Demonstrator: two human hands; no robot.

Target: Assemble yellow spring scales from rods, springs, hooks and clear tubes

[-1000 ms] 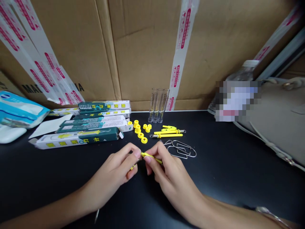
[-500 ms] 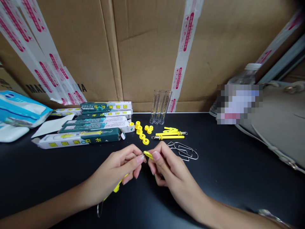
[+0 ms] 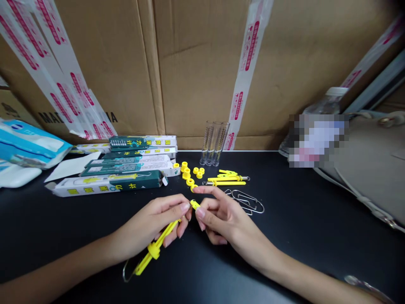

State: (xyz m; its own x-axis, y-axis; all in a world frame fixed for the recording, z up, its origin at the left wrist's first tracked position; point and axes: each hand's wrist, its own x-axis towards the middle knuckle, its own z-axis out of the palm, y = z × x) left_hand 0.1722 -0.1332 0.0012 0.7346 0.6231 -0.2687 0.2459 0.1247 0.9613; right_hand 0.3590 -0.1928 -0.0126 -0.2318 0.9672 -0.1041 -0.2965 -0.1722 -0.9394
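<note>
My left hand (image 3: 158,217) is closed around a yellow spring scale rod (image 3: 154,250), which slants down toward me from beneath the palm. A bent wire hook (image 3: 124,273) hangs from the rod's lower end. Thumb and fingers of my right hand (image 3: 228,217) pinch a small yellow plastic piece (image 3: 195,205). That piece meets the left fingertips, where the joint between the parts is too small to make out. My right index finger is stretched out above, overlapping in view one of the yellow caps (image 3: 190,182) behind it.
Clear graduated tubes (image 3: 209,143) stand at the back, with yellow rods with springs (image 3: 228,183) and large wire hooks (image 3: 247,200) nearer. Printed boxes (image 3: 107,184) and a blue tissue pack (image 3: 31,141) lie left. A bottle (image 3: 332,101) and a bag (image 3: 373,164) stand right.
The yellow rod has swung into fuller view below my left hand. My right index finger has lifted and straightened away from the small yellow piece, which stays pinched.
</note>
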